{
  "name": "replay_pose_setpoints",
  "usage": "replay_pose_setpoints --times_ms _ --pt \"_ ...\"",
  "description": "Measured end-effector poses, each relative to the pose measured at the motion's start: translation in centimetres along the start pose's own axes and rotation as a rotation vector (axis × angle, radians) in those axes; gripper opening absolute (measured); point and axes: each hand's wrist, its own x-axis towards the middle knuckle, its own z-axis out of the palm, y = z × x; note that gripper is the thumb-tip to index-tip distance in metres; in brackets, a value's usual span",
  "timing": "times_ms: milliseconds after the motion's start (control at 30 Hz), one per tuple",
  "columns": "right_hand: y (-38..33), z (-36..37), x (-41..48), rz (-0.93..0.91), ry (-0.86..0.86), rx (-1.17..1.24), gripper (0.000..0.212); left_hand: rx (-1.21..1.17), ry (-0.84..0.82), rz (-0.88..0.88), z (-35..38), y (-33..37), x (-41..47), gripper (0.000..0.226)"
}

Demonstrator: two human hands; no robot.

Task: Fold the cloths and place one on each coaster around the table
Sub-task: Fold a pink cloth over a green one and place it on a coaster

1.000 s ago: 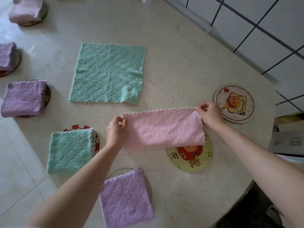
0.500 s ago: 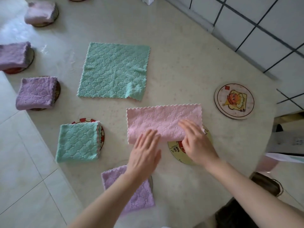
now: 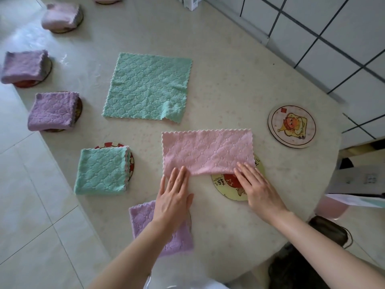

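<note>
A pink cloth [image 3: 207, 151], folded once into a long strip, lies flat on the table and partly covers a yellow coaster [image 3: 230, 189]. My left hand [image 3: 174, 197] rests flat with straight fingers touching the strip's near left edge. My right hand [image 3: 257, 187] lies flat over the yellow coaster, its fingertips on the strip's near right edge. An unfolded green cloth [image 3: 148, 87] is spread flat behind the strip. A bare coaster with a cartoon picture [image 3: 291, 126] sits to the right.
Folded cloths sit on coasters along the table's left edge: green [image 3: 102, 171], purple [image 3: 53, 111], purple [image 3: 24, 66], pink [image 3: 60, 16]. A folded purple cloth [image 3: 145, 217] lies under my left wrist. A tiled wall rises at right, floor tiles at left.
The pink strip was held up by its top corners, then laid on the table. Both hands let go and slid flat toward its near edge.
</note>
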Motion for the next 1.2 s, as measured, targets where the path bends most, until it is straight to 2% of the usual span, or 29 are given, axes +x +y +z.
replay_pose_setpoints --times_ms 133,400,533,633,833,1000,1133,1200 --pt "1.2 -0.4 -0.7 0.024 -0.024 0.034 0.08 -0.008 0.007 -0.132 0.0 -0.8 -0.9 0.064" --pt "1.4 -1.5 1.3 -0.037 -0.025 -0.06 0.07 -0.021 -0.014 -0.268 -1.1 -0.7 -0.7 0.079" --pt "1.0 -2.1 2.5 -0.056 -0.054 -0.125 0.064 -0.047 -0.029 -0.288 -1.5 -0.2 -0.4 0.067" --pt "0.7 -2.6 3.6 -0.063 -0.033 -0.151 0.049 -0.098 -0.039 -0.295 -2.0 0.3 -0.2 0.065" --pt "1.0 -4.2 4.1 -0.076 0.021 -0.109 0.029 -0.082 -0.073 -0.216 -2.5 -0.8 0.4 0.067" --pt "-0.9 -5.0 1.6 -0.163 0.059 0.091 0.022 -0.039 -0.107 -0.27 -3.7 -0.6 1.6 0.073" --pt "-3.4 -5.0 -1.6 -0.196 0.065 0.277 0.028 -0.08 -0.085 -0.038 -3.8 3.8 1.5 0.078" --pt "-4.6 -5.2 -2.7 -0.192 0.053 0.349 0.029 -0.121 -0.06 0.005 -3.3 5.9 1.0 0.074"
